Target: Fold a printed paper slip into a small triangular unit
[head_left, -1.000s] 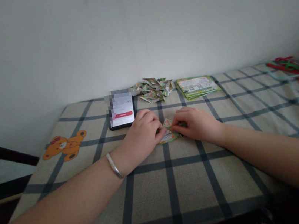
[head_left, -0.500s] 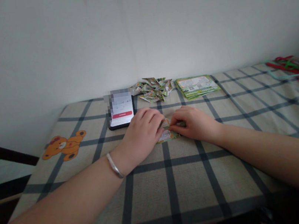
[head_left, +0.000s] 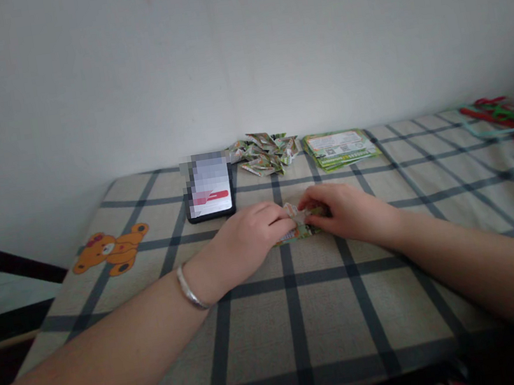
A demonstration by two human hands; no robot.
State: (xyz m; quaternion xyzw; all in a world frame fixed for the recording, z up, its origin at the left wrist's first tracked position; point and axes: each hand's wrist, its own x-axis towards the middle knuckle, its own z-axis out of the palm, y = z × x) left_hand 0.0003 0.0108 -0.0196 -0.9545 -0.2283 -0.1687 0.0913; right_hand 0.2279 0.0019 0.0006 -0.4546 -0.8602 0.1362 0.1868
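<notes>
Your left hand (head_left: 255, 228) and right hand (head_left: 344, 210) touch a printed paper piece (head_left: 302, 229) just below and right of the frame's centre — whether either pinches it, I cannot tell — while folded pieces (head_left: 261, 153) lie at upper centre, left of flat green sheets (head_left: 342, 147)

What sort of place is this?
Probably a room in someone's home: checked cloth with a cartoon bear on it, a phone with a lit screen, and a plain pale wall behind.
</notes>
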